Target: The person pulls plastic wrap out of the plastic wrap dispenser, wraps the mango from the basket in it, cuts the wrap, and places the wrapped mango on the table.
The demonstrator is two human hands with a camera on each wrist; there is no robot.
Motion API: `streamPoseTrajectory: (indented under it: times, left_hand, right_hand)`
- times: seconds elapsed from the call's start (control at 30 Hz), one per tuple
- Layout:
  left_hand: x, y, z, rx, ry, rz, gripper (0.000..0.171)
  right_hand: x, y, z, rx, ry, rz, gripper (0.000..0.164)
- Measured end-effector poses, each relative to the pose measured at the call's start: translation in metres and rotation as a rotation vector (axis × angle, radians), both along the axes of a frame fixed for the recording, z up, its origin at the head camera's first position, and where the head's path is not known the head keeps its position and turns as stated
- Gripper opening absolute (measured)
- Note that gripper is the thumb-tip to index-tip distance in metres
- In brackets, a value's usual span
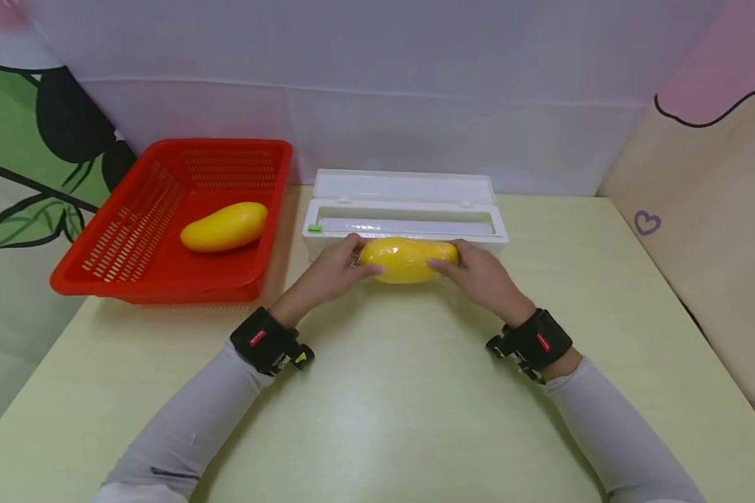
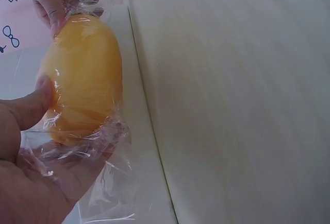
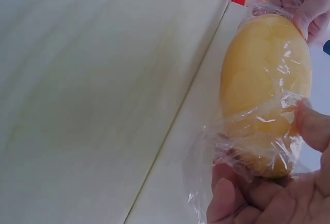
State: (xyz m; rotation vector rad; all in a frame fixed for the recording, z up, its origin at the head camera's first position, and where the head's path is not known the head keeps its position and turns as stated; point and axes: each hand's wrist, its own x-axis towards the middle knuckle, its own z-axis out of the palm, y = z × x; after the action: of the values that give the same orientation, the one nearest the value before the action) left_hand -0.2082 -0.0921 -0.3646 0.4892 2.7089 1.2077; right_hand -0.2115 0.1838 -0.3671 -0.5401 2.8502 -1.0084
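A yellow mango wrapped in clear cling film is held between both hands, just in front of the white cling film dispenser. My left hand grips its left end, thumb on the near side and fingers beneath. At the other end my right hand holds it the same way. Loose film bunches at the left end in the left wrist view. More crumpled film hangs by the right fingers in the right wrist view. The dispenser's lid stands raised at the back.
To the left stands a red plastic basket with another mango lying in it. A green slider sits at the dispenser's left end. Behind the table hangs a pale cloth backdrop, and a panel with a drawn heart borders the right.
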Motion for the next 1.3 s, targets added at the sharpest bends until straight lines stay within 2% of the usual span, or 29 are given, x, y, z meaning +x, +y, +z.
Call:
streamPoseTrajectory:
  times: [0.1, 0.27, 0.5, 0.77, 0.93, 1.1, 1.3]
  left_hand:
    - [-0.002, 0.001, 0.001, -0.011, -0.018, 0.003, 0.051]
    - [-0.002, 0.003, 0.004, -0.006, -0.091, 0.031, 0.052]
    - [-0.004, 0.004, 0.0, 0.016, -0.154, 0.049, 0.05]
    - [-0.007, 0.005, -0.006, 0.072, -0.171, 0.04, 0.046]
    - [-0.006, 0.004, -0.006, 0.085, -0.175, 0.066, 0.048]
    - [-0.004, 0.004, -0.005, 0.074, -0.182, 0.091, 0.049]
    - [-0.002, 0.004, -0.003, 0.05, -0.185, 0.072, 0.048]
  right_hand:
    - [0.0, -0.002, 0.002, 0.014, -0.022, -0.019, 0.055]
    - [-0.002, -0.005, 0.001, 0.028, -0.054, -0.036, 0.057]
    - [-0.004, -0.011, -0.002, 0.066, -0.084, -0.072, 0.06]
    - [-0.003, -0.014, -0.002, 0.125, -0.108, -0.09, 0.064]
    - [-0.002, -0.017, 0.002, 0.156, -0.122, -0.091, 0.067]
    - [0.001, -0.018, 0.003, 0.147, -0.124, -0.09, 0.066]
    - [0.003, -0.015, 0.0, 0.088, -0.102, -0.102, 0.066]
